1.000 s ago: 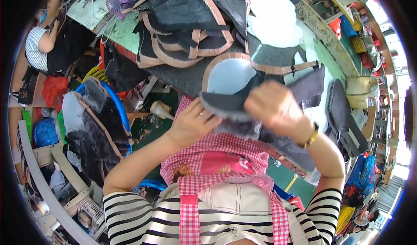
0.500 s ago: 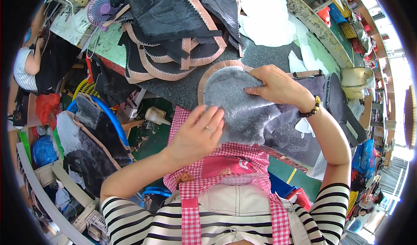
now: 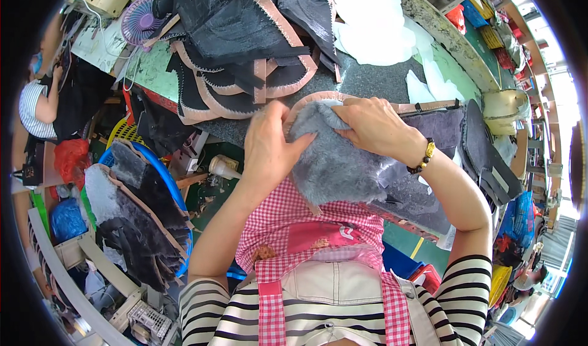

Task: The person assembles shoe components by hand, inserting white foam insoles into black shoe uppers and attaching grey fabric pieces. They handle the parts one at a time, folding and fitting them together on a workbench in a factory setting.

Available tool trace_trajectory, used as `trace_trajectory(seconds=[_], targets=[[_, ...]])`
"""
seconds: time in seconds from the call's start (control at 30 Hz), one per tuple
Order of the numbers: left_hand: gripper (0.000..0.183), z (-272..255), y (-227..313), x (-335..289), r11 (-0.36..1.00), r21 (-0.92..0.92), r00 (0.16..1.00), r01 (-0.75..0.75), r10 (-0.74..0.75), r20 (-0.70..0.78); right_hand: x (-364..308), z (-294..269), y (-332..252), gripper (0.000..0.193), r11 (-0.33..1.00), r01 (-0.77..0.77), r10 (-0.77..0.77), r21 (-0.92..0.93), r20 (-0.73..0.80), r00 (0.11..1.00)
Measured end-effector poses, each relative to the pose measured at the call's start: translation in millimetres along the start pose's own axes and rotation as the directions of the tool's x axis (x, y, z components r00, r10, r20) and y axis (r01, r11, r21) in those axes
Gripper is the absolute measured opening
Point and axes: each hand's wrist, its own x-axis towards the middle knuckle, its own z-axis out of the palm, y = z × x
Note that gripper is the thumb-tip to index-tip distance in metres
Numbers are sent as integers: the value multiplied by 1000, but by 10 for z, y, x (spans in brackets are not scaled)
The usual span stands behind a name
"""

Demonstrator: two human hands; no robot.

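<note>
A rounded grey plush piece (image 3: pixel 337 168) with tan edging hangs over the front edge of the dark work surface, against my checked apron. My left hand (image 3: pixel 269 140) grips its upper left rim, thumb on the plush and the other fingers curled round the edging. On the upper right, my right hand (image 3: pixel 376 128) pinches a fold of the plush near the top rim, which bunches up under the thumb. The tan edging shows as an arc between both hands. The fingertips behind the piece are hidden.
Stacked black pieces with stitched tan borders (image 3: pixel 245 33) lie ahead, beside white sheets (image 3: pixel 373 21). A purple fan (image 3: pixel 142 20) stands at the far left. Left of me, a blue basket (image 3: pixel 174 183) holds more plush pieces. Someone in a striped top (image 3: pixel 37 110) sits far left.
My left hand has moved up from the plush's lower left and closed on its upper left rim. My right hand has shifted slightly left, folding the plush at the top.
</note>
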Motion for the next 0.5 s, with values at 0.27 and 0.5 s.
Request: trace_trajectory(seconds=[0.27,0.5], targets=[[14,-82,102,-146,966,-260,997,1,19,74,-173,-155,-50,39,964,-232,250,-128,146,957],[19,82,-50,-709,898,-402,984,-179,167,-65,-337,-115,51,50,936,-352,347,5,157,925]])
